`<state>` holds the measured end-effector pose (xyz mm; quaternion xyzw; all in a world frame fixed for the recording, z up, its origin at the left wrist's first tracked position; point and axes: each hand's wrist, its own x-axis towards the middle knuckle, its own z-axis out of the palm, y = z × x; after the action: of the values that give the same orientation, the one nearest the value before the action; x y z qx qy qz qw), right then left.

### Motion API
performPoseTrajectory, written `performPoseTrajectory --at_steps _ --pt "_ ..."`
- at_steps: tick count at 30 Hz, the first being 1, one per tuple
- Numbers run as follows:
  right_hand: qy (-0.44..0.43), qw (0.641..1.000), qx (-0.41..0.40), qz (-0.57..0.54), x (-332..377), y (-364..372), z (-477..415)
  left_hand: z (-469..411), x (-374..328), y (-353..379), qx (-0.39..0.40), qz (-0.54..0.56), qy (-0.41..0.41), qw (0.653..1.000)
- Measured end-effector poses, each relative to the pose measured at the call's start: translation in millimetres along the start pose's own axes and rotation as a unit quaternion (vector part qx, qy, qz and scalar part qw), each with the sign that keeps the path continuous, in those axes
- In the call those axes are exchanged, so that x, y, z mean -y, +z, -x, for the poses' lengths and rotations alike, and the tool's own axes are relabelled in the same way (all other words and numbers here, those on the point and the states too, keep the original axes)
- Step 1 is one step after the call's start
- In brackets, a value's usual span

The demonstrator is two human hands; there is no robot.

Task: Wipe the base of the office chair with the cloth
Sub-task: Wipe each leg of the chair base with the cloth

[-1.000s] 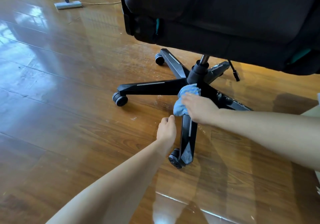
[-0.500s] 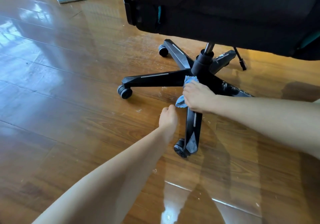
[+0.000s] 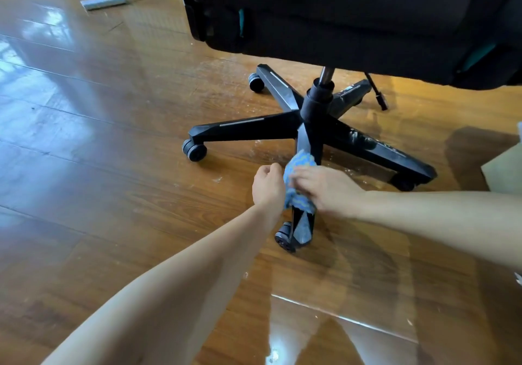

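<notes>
Where the fingers (image 3: pixel 298 174) of the right hand (image 3: pixel 327 189) lie blurred across the blue cloth (image 3: pixel 300 164), they press it onto the near leg (image 3: pixel 303 229) of the chair base (image 3: pixel 248 127); whether they clasp it cannot be told. Left hand (image 3: pixel 268 185) curled, just beside the cloth, hold unclear. Black seat (image 3: pixel 339 11) overhangs the hub (image 3: pixel 317 105), hiding the far legs' ends; caster (image 3: pixel 284 237) below the hands, mop head (image 3: pixel 103 1) far off on the glossy floor (image 3: pixel 113 181).
</notes>
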<state>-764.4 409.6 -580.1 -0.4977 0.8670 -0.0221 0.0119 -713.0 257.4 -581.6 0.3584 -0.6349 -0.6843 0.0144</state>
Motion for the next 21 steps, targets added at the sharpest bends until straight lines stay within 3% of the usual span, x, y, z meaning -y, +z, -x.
performPoseTrajectory --at_steps 4,8,11,15,21 --pt "0.117 0.987 -0.082 -0.071 26.3 7.8 27.5 2.6 -2.8 8.2 -0.003 -0.014 0.022 1.000" --pt "0.024 0.988 -0.096 -0.120 60.2 26.0 80.1 -8.7 -1.2 12.2 -0.030 -0.008 0.028 0.999" --pt "0.015 0.988 -0.111 -0.107 39.7 23.4 71.5 -10.7 -0.6 15.4 -0.035 -0.014 0.036 0.999" --pt "0.123 0.978 -0.136 -0.100 -8.7 17.7 20.0 -5.9 2.7 20.3 -0.026 -0.015 0.028 0.999" --pt "0.221 0.963 -0.101 -0.116 -64.5 -5.9 -52.0 -4.9 3.2 22.6 -0.007 -0.037 0.057 0.998"
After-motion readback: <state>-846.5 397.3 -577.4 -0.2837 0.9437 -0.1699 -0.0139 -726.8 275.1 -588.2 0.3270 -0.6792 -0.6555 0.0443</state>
